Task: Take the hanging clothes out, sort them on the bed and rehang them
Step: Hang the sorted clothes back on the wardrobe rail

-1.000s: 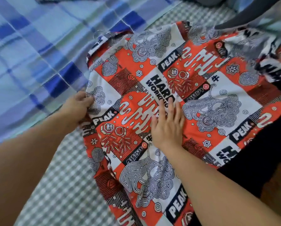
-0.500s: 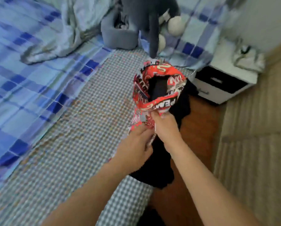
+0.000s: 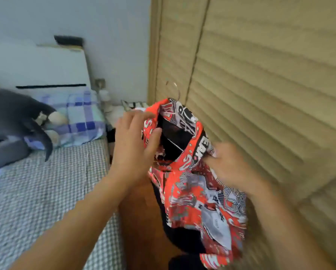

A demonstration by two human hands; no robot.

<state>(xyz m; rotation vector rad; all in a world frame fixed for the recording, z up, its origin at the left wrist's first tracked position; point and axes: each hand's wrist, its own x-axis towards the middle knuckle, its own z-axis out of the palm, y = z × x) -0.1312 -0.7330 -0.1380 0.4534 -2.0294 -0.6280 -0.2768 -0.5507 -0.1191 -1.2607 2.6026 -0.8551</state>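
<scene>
Beige slats of the closed wardrobe door fill your right side, and that is your biggest hazard: from here you look to have no free hand to slide it open, so you risk fumbling the load against it. The grey checked bed lies to your left, well apart from the garment now. The orange patterned shirt hangs in the air between your hands, over a dark garment showing inside its collar; both seem to share one hanger, and the extra weight could drag a shoulder off. Your left hand lies against the collar with fingers nearly straight, thumb on the cloth, so it steadies more than it grips. Your right hand is blurred at the shirt's shoulder; I cannot tell how firmly it holds. The thin wire hook pokes up free, and could snag the slats.
</scene>
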